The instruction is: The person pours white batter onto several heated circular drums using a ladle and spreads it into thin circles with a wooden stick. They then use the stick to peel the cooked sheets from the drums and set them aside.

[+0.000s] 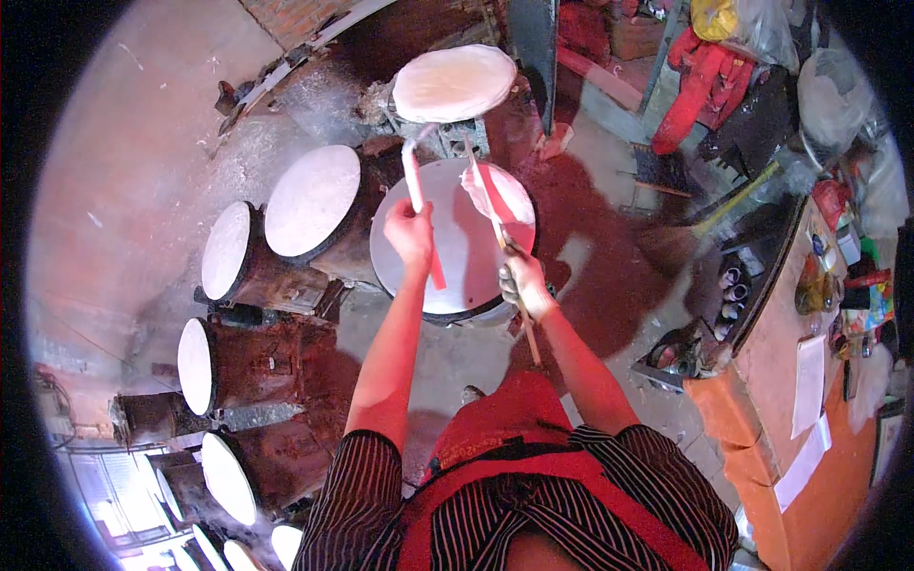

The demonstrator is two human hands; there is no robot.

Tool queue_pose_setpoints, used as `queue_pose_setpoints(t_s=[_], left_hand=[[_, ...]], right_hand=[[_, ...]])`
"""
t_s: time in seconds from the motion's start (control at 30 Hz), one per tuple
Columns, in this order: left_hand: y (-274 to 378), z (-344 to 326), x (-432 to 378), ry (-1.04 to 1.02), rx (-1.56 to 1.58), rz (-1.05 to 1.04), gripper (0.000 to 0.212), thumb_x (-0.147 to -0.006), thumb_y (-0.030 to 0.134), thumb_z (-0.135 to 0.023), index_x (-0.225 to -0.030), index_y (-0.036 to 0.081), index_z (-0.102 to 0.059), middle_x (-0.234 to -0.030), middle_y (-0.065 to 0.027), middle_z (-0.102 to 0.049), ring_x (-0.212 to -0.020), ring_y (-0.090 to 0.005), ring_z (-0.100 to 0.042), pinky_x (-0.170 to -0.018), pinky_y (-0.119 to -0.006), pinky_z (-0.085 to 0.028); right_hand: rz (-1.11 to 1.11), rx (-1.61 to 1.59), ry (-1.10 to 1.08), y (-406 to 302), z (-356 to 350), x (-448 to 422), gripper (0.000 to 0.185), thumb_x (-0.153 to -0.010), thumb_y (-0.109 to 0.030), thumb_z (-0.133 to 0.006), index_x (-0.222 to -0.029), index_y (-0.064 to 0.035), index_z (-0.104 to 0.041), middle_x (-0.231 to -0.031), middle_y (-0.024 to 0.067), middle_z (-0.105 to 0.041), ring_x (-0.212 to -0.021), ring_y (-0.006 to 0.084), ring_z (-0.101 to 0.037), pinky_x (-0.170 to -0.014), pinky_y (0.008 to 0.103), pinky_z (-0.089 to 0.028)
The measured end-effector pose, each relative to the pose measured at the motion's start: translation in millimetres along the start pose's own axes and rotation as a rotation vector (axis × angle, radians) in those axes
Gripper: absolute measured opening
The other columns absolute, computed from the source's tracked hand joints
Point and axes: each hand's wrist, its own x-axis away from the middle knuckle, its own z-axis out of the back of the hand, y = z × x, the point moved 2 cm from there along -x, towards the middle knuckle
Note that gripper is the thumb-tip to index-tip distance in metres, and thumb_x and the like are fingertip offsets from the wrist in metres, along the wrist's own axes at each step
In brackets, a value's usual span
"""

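Observation:
A large round griddle [414, 235] stands before me, its grey top partly in shadow. A thin pale sheet that looks like a pancake [510, 193] covers its far right part, with a ragged edge near the middle. My left hand [409, 235] grips a light flat stick [413, 178] over the griddle's left side; the stick's far end is blurred. In my right hand [523, 275] is a long thin wooden stick [480, 178], its far part lying across or just above the pale sheet. Beyond the griddle rests a round pile of pale flatbreads [455, 84].
More round griddles on dark stoves [313, 201] curve along the left. A dark upright panel [534, 64] stands behind the griddle. At right are a broom [671, 239] and an orange-sided counter [775, 400] bearing jars and papers. Red cloth [703, 93] lies at the upper right.

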Motion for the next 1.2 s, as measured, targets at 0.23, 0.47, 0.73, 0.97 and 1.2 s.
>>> queue_pose_setpoints(t_s=[0.23, 0.47, 0.73, 0.97, 1.2], left_hand=[[-2, 93, 50, -0.215, 0.471, 0.447, 0.022, -0.089, 0.020, -0.055, -0.095, -0.001, -0.059, -0.067, -0.0029, -0.056, -0.055, -0.0095, -0.051, -0.050, -0.021, -0.041], [-24, 176, 133, -0.092, 0.512, 0.768, 0.043, -0.092, 0.029, -0.052, -0.131, 0.013, -0.046, -0.075, -0.0013, -0.055, -0.051, -0.0077, -0.044, -0.044, -0.020, -0.038], [-63, 254, 184, -0.387, 0.511, 0.830, 0.010, -0.085, 0.016, -0.064, -0.090, 0.007, -0.065, -0.064, 0.0054, -0.049, -0.045, -0.0023, -0.035, -0.039, -0.018, -0.028], [-93, 279, 200, -0.243, 0.537, 0.912, 0.026, -0.085, 0.023, -0.064, -0.067, 0.010, -0.052, -0.062, 0.0032, -0.046, -0.041, -0.0038, -0.033, -0.037, -0.020, -0.027], [-119, 275, 225, -0.182, 0.781, 0.930, 0.056, -0.090, 0.056, -0.038, -0.097, 0.003, -0.055, -0.065, 0.0023, -0.035, -0.047, -0.0058, -0.029, -0.041, -0.020, -0.026]], right_hand=[[0.371, -0.062, 0.337, 89, -9, 57, 0.034, -0.093, -0.023, -0.048, -0.126, -0.0307, -0.050, -0.055, -0.0073, -0.035, -0.038, 0.0054, -0.030, -0.034, 0.0231, -0.027], [0.313, 0.119, 0.364, 71, -61, -41, 0.031, -0.091, -0.034, -0.052, -0.122, -0.0287, -0.052, -0.050, -0.0065, -0.035, -0.035, 0.0070, -0.034, -0.031, 0.0248, -0.029], [0.295, 0.192, 0.295, 55, -25, 52, 0.033, -0.091, -0.024, -0.052, -0.124, -0.0260, -0.052, -0.047, -0.0070, -0.032, -0.032, 0.0068, -0.029, -0.029, 0.0241, -0.022], [0.472, 0.482, 0.326, 68, -29, -9, 0.032, -0.091, -0.018, -0.055, -0.123, -0.0168, -0.056, -0.062, -0.0082, -0.047, -0.048, 0.0033, -0.038, -0.044, 0.0210, -0.034], [0.238, 0.686, -0.047, 33, -63, 6, 0.036, -0.091, -0.019, -0.053, -0.127, -0.0211, -0.052, -0.057, -0.0108, -0.035, -0.045, 0.0032, -0.032, -0.041, 0.0221, -0.027]])
